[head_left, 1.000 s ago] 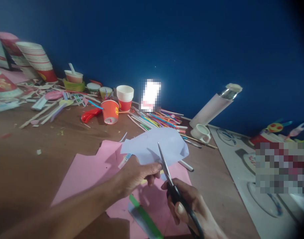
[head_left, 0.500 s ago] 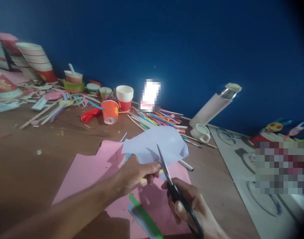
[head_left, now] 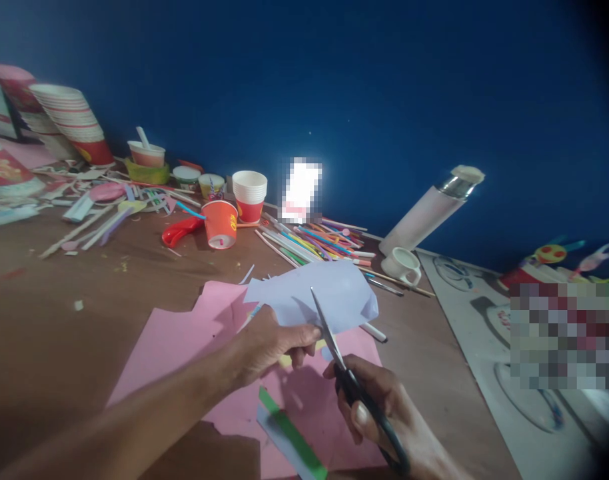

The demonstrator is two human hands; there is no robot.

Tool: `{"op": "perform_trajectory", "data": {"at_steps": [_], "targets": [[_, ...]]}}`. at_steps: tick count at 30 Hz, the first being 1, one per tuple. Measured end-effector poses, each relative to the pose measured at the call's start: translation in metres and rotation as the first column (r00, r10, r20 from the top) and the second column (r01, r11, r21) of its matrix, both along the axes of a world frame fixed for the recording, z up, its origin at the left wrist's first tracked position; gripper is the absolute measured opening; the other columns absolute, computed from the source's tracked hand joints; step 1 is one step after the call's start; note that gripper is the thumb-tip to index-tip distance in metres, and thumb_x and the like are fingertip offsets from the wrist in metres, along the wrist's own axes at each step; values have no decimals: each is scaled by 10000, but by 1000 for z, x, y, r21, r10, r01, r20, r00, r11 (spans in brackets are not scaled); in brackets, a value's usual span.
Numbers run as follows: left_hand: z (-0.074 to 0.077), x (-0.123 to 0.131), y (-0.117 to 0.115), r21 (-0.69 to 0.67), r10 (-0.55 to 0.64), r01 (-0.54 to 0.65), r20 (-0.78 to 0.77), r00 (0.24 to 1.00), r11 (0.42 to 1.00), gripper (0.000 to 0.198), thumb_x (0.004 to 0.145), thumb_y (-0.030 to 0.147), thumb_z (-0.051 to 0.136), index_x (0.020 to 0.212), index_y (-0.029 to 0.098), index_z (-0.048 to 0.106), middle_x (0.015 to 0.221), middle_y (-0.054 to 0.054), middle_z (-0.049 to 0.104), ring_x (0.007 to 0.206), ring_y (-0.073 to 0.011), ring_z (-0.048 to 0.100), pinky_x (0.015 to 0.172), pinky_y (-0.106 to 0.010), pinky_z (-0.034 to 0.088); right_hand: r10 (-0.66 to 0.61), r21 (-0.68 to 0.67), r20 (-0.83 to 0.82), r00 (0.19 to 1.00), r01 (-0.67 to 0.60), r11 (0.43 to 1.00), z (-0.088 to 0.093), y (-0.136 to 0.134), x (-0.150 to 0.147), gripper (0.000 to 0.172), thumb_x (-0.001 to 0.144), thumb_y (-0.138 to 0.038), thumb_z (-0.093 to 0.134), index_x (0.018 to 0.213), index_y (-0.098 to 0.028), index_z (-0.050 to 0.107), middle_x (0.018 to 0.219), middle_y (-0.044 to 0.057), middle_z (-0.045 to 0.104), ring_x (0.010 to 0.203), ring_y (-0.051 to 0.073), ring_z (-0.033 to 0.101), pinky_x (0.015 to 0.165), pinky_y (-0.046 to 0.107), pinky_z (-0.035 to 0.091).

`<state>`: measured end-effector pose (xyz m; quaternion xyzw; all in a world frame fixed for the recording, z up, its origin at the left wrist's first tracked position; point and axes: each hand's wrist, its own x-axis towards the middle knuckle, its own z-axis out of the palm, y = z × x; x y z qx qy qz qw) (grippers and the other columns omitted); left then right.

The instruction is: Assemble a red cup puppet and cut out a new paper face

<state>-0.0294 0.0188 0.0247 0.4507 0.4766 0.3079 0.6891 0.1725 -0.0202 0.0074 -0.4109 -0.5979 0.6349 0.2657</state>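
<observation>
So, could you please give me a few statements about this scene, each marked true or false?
1. The right hand holds silver-bladed scissors with black handles. True.
2. The left hand touches the thin pale lilac paper sheet. True.
3. The large sheet lying beneath both hands is yellow. False: that large sheet is pink.
4. The white handled mug is left of the orange-red paper cup. False: the mug is right of that cup.
5. A pale cylindrical flask with a silver top is behind the mug. True.
</observation>
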Motion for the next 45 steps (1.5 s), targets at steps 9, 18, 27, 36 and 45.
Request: {"op": "perform_trajectory", "data": {"at_steps": [9, 18, 27, 36, 45], "targets": [[3, -1, 4, -20, -4, 6, 90, 996, 1000, 175, 651, 267, 630, 565, 121, 585, 483, 20, 528, 434, -78, 471, 455, -210, 372, 35, 23, 56, 998, -37, 999, -1, 2, 3, 479, 733, -568, 570, 957, -147, 523, 618, -20, 467, 523, 100, 398, 503, 228, 312], [4, -2, 6, -8, -33, 34, 102, 994, 999, 142, 667, 214, 600, 564, 122, 568, 458, 31, 510, 384, -55, 430, 401, -182, 350, 67, -66, 18, 998, -66, 996, 5, 4, 2, 431, 719, -541, 603, 879, -149, 521, 606, -37, 421, 478, 72, 369, 437, 191, 327], [-2, -5, 7, 10, -69, 68, 85, 994, 998, 122, 679, 234, 604, 621, 128, 587, 517, 19, 527, 430, -67, 458, 433, -196, 359, 64, -83, 56, 996, -59, 995, 5, 7, 6, 489, 694, -534, 632, 963, -131, 560, 606, -24, 463, 465, 71, 395, 421, 193, 342], [-3, -6, 8, 56, -105, 99, 103, 989, 993, 115, 677, 225, 592, 658, 112, 589, 539, 10, 520, 446, -75, 455, 446, -211, 381, 71, -99, 90, 993, -62, 993, 5, 9, 9, 512, 686, -526, 650, 996, -126, 574, 620, -21, 482, 462, 64, 403, 415, 182, 377], [-3, -5, 7, 5, -70, 70, 113, 991, 998, 171, 695, 283, 612, 670, 117, 585, 563, 11, 546, 436, -75, 473, 447, -219, 379, 9, -86, 42, 999, -5, 996, 4, 6, 4, 503, 675, -540, 654, 957, -130, 582, 604, -30, 456, 454, 64, 385, 406, 185, 371]]}}
